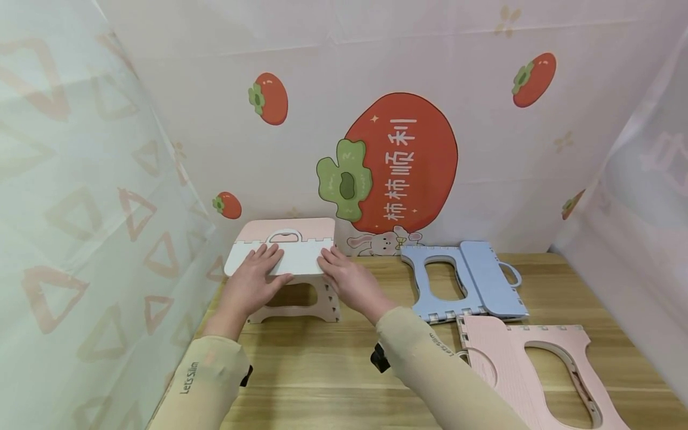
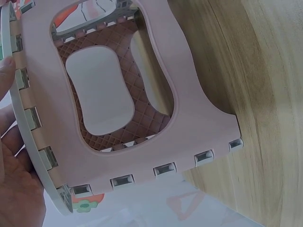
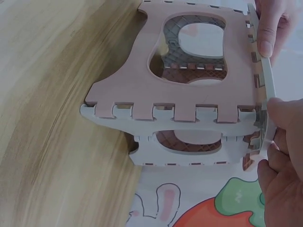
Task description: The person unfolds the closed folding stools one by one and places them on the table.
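Note:
A pink-and-white folding step stool [image 1: 292,230] stands unfolded on its legs at the left rear of the table. Its white loop handle [image 1: 285,235] shows in the middle of the top. My left hand [image 1: 252,280] rests on the white half of the seat, fingers spread, the thumb along the front edge. At the seat's right edge my right hand [image 1: 352,279] presses on the corner. In the right wrist view its thumb and fingers touch the seat edge [image 3: 268,80]. Seen from the left wrist, the pink leg panel [image 2: 189,118] stands upright, its oval opening showing the inside.
A blue folding stool [image 1: 486,280] lies folded flat to the right. Nearer me, a pink folding stool [image 1: 505,358] also lies flat, partly behind my right sleeve. Printed sheets [image 1: 301,161] close off the wooden table [image 1: 317,382] at the back and sides.

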Tool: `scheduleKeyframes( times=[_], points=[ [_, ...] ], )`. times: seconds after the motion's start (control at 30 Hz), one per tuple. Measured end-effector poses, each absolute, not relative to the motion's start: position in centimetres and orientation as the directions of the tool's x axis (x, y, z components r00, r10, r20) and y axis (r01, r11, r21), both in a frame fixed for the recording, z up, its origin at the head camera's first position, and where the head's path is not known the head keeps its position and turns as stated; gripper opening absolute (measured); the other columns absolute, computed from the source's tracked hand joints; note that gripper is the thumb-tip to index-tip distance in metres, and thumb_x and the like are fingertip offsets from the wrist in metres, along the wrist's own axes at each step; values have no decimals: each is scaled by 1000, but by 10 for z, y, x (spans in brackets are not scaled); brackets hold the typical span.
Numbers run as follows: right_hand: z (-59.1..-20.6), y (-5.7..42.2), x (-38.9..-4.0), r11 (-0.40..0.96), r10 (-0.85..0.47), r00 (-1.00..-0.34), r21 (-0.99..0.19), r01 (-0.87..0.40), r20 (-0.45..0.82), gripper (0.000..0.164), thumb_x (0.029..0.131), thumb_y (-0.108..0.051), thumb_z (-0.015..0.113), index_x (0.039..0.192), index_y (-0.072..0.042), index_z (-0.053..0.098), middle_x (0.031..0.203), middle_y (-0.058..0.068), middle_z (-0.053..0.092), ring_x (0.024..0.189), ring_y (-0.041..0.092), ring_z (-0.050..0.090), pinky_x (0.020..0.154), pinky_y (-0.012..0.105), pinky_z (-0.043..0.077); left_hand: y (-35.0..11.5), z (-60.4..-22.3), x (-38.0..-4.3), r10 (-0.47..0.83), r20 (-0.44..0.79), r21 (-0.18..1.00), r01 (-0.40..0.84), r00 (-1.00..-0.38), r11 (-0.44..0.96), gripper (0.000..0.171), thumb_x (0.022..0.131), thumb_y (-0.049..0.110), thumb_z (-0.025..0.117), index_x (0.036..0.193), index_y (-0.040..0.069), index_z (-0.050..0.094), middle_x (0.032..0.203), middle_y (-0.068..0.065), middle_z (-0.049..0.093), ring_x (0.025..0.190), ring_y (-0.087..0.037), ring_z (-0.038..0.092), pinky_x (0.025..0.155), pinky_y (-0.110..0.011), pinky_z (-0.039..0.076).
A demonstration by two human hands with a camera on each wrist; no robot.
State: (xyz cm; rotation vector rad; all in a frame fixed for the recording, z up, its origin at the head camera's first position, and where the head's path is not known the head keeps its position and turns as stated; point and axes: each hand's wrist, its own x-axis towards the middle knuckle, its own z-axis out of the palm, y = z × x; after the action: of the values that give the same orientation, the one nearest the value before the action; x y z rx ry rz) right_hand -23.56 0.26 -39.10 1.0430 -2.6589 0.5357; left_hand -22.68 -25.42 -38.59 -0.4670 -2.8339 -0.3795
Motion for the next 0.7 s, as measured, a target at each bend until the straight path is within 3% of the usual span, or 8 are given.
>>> scheduleKeyframes(
  times=[0.27,0.53,0.7],
  points=[
    [-389,13,-233,650,-640,-715,-298,-699,282,49,106,-22,58,152,-7,49,162,11,39,151,28,33,116,47,41,-253,-385,-227,271,266,219,332,-925,918,71,97,43,68,150,0,49,159,-19,41,150,-40,31,126,-54,21],
    [-392,30,-227,571,-681,-652,-315,-758,333,53,104,-22,63,150,-2,49,159,16,42,148,33,39,114,49,43,-257,-384,-229,266,238,222,319,-934,921,73,99,44,65,152,-1,44,160,-21,37,151,-42,28,125,-58,18],
    [-395,47,-223,589,-673,-678,-341,-733,294,58,102,-25,65,153,-6,47,159,14,43,146,32,41,115,47,43,-258,-383,-231,269,228,225,319,-936,921,73,99,43,64,154,0,42,162,-21,35,152,-42,25,126,-57,15]
  ],
)
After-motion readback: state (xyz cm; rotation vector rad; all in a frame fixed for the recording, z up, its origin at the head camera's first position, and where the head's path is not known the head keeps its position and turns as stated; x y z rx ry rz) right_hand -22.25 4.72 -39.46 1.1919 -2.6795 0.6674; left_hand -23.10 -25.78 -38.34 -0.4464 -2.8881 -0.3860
